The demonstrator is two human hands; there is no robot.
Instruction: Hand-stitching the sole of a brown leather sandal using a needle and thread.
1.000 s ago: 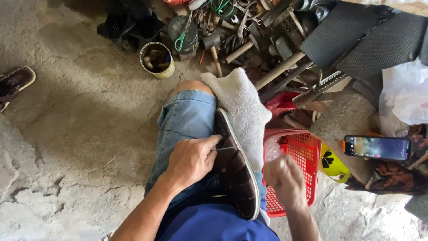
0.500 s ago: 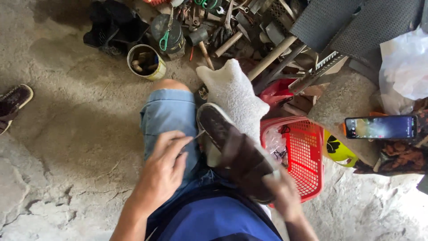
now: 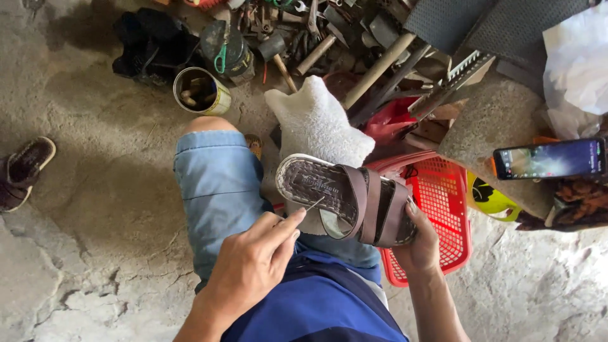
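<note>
My right hand [image 3: 415,237] grips the strap end of a brown sandal [image 3: 342,193], holding it footbed-up over my lap. The sandal rests against a white cloth [image 3: 316,123] draped over my right knee. My left hand [image 3: 253,266] pinches a thin metal needle [image 3: 310,206] whose tip touches the sandal's footbed near its edge. My left leg in blue denim shorts [image 3: 218,187] lies under the left hand.
A red plastic basket [image 3: 443,215] stands right of my lap. A heap of hammers and metal tools [image 3: 329,38] and a tin can [image 3: 201,92] lie ahead. A lit phone [image 3: 548,158] sits at the right. Another shoe [image 3: 25,168] lies at the far left on concrete.
The sandal has been turned from sole-up to footbed-up and swung across my lap. My right hand moved onto its strap end; my left hand now brings the needle to the footbed.
</note>
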